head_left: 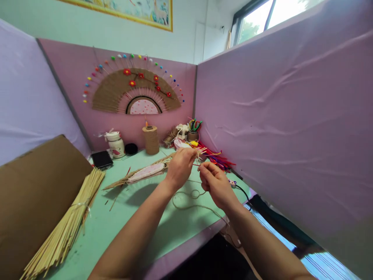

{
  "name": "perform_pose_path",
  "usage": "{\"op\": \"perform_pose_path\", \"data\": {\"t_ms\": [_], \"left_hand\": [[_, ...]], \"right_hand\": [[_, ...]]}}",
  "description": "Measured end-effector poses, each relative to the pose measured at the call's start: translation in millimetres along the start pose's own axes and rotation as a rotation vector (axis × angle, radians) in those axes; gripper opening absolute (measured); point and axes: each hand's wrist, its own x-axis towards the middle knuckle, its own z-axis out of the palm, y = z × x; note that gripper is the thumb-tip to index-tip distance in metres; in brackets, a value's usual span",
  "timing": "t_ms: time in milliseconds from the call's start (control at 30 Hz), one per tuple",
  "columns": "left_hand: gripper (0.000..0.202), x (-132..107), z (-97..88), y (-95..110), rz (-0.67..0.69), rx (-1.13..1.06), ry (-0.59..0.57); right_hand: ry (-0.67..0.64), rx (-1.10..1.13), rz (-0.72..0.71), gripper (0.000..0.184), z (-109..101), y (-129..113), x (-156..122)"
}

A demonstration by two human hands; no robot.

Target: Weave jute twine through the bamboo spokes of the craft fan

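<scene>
My left hand (180, 166) is closed around one end of a half-made stick fan (142, 173), a flat spread of thin bamboo sticks with a pink patterned panel, held above the green table (122, 229). My right hand (215, 182) is just to its right, fingers pinched on a strand of jute twine (189, 200) that loops down onto the table and trails off its front edge. The stick tips poke out past my left fingers.
A bundle of bamboo sticks (65, 229) lies at the left beside a brown cardboard sheet (32, 194). A twine spool (150, 140), a jar (115, 144), a black phone (101, 159) and coloured pipe cleaners (217, 157) stand at the back. A finished fan (135, 91) hangs on the pink partition.
</scene>
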Motion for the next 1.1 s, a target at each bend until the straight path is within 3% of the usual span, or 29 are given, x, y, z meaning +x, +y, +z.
{"op": "perform_pose_path", "data": {"t_ms": [267,500,733,900,1100], "left_hand": [[0.017,-3,3.5,3,-0.023,0.017,-0.002],[0.023,0,-1.6,5,-0.009,0.02,0.044],[0.025,1,-3.5,5,-0.024,-0.005,0.05],[0.02,1,-3.2,7,-0.002,0.013,0.058],[0.013,-22,-9.7,25,0.02,0.053,0.037]], "right_hand": [[0.074,-0.281,-0.207,0.025,-11,-7,-12],[0.137,-0.403,-0.249,0.028,-21,-6,-14],[0.226,-0.43,-0.26,0.03,-42,6,8],[0.288,-0.486,-0.32,0.03,-45,15,32],[0.279,-0.593,-0.373,0.032,-42,23,31]]}}
